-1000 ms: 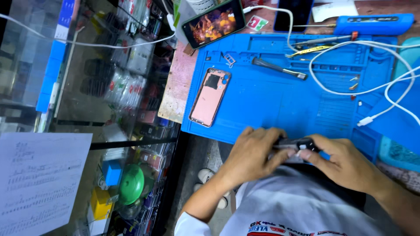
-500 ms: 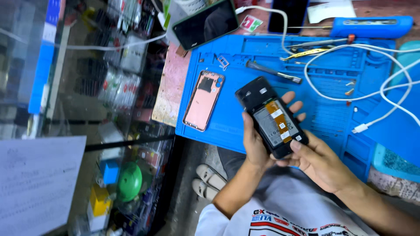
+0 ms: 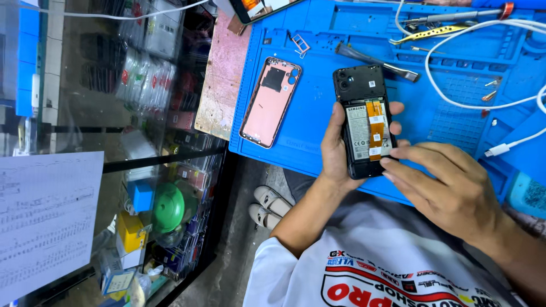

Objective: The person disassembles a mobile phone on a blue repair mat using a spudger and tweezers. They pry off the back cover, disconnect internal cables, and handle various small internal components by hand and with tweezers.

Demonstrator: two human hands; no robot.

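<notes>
While left hand (image 3: 336, 149) grips opened phone (image 3: 365, 119), right fingers (image 3: 406, 156) at btm edge

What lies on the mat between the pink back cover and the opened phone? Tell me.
Nothing: in the head view, only bare blue mat separates the pink back cover from the opened phone held in the left hand.
</notes>
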